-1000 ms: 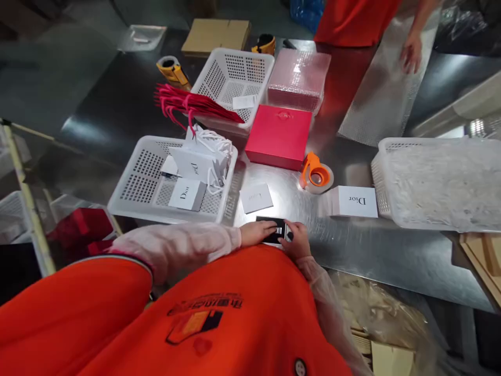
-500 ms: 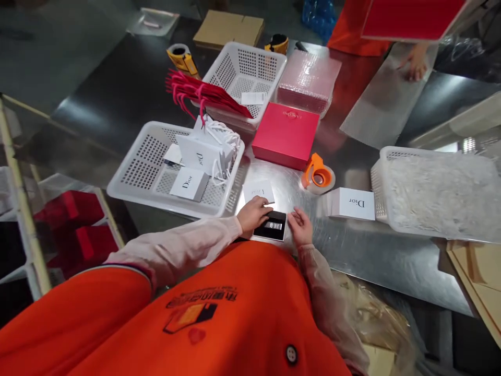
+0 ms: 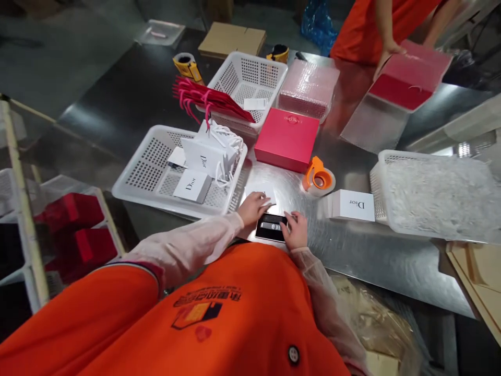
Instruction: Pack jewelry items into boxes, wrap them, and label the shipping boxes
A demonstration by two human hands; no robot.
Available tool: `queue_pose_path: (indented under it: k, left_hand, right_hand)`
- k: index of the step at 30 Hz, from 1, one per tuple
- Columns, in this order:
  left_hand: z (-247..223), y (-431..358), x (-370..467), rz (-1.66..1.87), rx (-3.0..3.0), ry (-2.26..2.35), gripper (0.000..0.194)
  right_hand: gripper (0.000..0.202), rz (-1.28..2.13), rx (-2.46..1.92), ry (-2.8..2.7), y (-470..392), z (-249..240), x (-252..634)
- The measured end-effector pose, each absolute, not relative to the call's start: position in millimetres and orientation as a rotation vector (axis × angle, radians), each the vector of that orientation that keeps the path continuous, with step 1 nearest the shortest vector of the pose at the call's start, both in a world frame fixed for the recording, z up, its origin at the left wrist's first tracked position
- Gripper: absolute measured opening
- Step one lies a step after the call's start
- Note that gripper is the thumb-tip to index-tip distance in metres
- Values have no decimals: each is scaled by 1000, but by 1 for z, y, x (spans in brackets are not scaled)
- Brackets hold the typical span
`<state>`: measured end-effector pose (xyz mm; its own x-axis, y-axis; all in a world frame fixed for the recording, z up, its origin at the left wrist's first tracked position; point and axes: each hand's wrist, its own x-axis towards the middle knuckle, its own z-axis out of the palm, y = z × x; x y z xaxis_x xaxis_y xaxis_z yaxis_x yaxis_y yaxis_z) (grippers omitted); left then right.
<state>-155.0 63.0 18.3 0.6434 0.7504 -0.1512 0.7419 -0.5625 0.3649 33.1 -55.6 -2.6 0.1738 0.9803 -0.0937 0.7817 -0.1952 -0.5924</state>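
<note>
A small open box point(image 3: 269, 234) with a black inside lies at the table's near edge, with a silver item point(image 3: 270, 226) in it. My left hand point(image 3: 253, 208) is at the box's upper left corner, fingers bent; whether it pinches anything is too small to tell. My right hand point(image 3: 295, 228) touches the box's right side, with its fingers apart over the edge. Just beyond my left hand lies a white card or lid point(image 3: 261, 189), partly covered by the fingers.
White baskets point(image 3: 131, 196) stand at left, back and right point(image 3: 395, 230). Nearby are a red box point(image 3: 287, 137), an orange tape dispenser point(image 3: 319, 178) and a white Dior box point(image 3: 355, 204). Across the table, a person's hands hold a red box point(image 3: 403, 91) over bubble wrap.
My right hand has moved left onto the box's edge. My left hand has barely moved. Across the table, the person's red box has come down onto the bubble wrap.
</note>
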Motion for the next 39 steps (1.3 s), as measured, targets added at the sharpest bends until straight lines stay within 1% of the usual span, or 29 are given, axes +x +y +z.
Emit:
queue_pose_path:
  k: [2,4,5,7,9,11,14,16,20,28,30,31,34,36,39]
  left_hand:
    - [15,80,-151,-18,2447,1305,52]
    - [14,96,-146,-119,2426,1325,77]
    - [14,102,-143,-159,2413,1326,85]
    - [20,108,-139,-205,2390,1367,87]
    - [32,106,-137,-185,2386,1401,84]
    - [44,95,-138,-161,2407,1293,85]
    - [55,68,-142,-231,2435,958,86]
    - [55,49,-143,-299,2443,824,84]
    - [47,22,-141,-286,2518,765,83]
    - [34,5,-145,-288,2688,783,83]
    - [26,0,-148,-255,2737,778,80]
    - [20,-3,-151,-234,2762,770,79]
    - [6,-7,-155,-212,2798,746,78]
    - [1,-6,-156,-261,2784,721,83]
    - [4,-1,-153,-362,2740,675,95]
  right_hand:
    - [52,664,-2009,-1572,-63,-6,39]
    - [74,794,-1978,-1497,-73,-11,43]
    - [85,891,-1977,-1460,-79,-14,45]
    - [102,1060,-2015,-1375,-91,-19,45]
    - [107,1140,-2074,-1286,-101,-25,44]
    - [100,1159,-2108,-1208,-107,-30,41]
    - [82,1154,-2112,-1126,-112,-37,38]
    - [70,1127,-2118,-1105,-113,-40,37]
    - [50,1093,-2123,-1125,-113,-42,35]
    - [26,1143,-2062,-1175,-114,-39,32]
    - [25,1161,-2039,-1198,-115,-37,33]
    - [27,1165,-2029,-1209,-115,-37,34]
    - [45,1144,-2005,-1233,-111,-33,35]
    - [53,1068,-2007,-1223,-104,-30,32]
    - [48,978,-2154,-1205,-89,-23,23]
